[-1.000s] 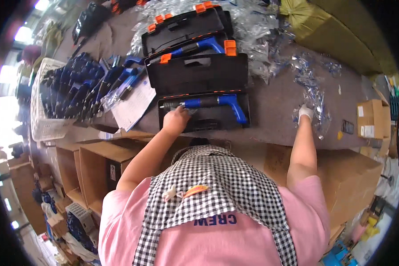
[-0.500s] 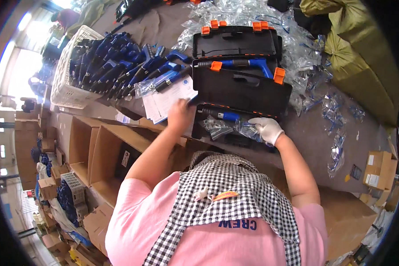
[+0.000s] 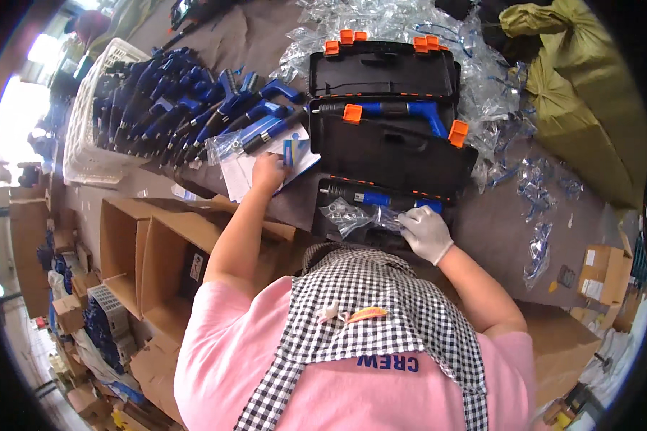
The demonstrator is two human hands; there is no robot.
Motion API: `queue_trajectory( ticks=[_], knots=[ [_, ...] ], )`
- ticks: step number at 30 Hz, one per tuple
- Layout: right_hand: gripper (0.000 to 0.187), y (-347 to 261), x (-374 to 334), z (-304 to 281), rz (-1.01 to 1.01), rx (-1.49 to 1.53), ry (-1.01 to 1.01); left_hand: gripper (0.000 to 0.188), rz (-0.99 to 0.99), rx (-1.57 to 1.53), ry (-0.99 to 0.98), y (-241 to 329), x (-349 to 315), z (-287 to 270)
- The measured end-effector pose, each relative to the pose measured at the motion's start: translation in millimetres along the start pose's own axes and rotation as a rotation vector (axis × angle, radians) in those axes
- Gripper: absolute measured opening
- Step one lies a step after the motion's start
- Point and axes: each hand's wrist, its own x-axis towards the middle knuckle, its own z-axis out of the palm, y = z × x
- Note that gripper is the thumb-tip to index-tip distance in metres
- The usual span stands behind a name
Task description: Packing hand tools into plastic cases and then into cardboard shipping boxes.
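My left hand (image 3: 269, 172), bare, rests over the white printed sheets (image 3: 235, 177) left of the tool cases. Its fingers are curled at a small blue-and-yellow leaflet (image 3: 289, 152), partly covered by the hand. In a white glove, my right hand (image 3: 427, 234) pinches the edge of a clear plastic bag of small parts (image 3: 352, 215). That bag lies over the nearest open black case (image 3: 395, 152), whose raised lid has orange latches. Inside this case sits a blue-and-black tool (image 3: 372, 197), partly under the bag.
Behind stands another open black case (image 3: 382, 74) holding a similar tool. A white basket (image 3: 86, 136) heaped with blue-and-black tools is at left. Clear bags (image 3: 482, 86) pile up behind and right, beside olive sacks (image 3: 582, 108). Open cardboard boxes (image 3: 172, 248) sit below the table's edge.
My left hand has moved left, away from the case onto the sheets, where the leaflet now shows. My right hand has shifted slightly nearer me, and the bag has spread differently over the case.
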Motion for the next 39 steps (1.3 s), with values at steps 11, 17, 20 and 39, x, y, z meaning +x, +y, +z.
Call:
queue_trajectory(
  ticks=[11,17,20,39],
  knots=[
    [0.038,-13.9,7.2,-2.1,0.141,-0.155,-0.259,0.02,0.041,-0.08,0.369,8.4,-14.8,-77.6],
    [0.067,-7.4,10.9,-28.1,0.415,0.704,0.282,0.031,0.197,-0.112,0.119,147.0,-75.8,-120.2],
    [0.059,-1.9,40.6,-56.8,0.575,1.218,0.069,0.042,0.685,-0.065,-0.077,186.2,-97.2,-42.1],
    [0.047,45.7,10.2,-11.8,1.06,0.437,0.345,0.065,0.809,0.251,-0.185,209.1,-52.8,23.9]
  ],
)
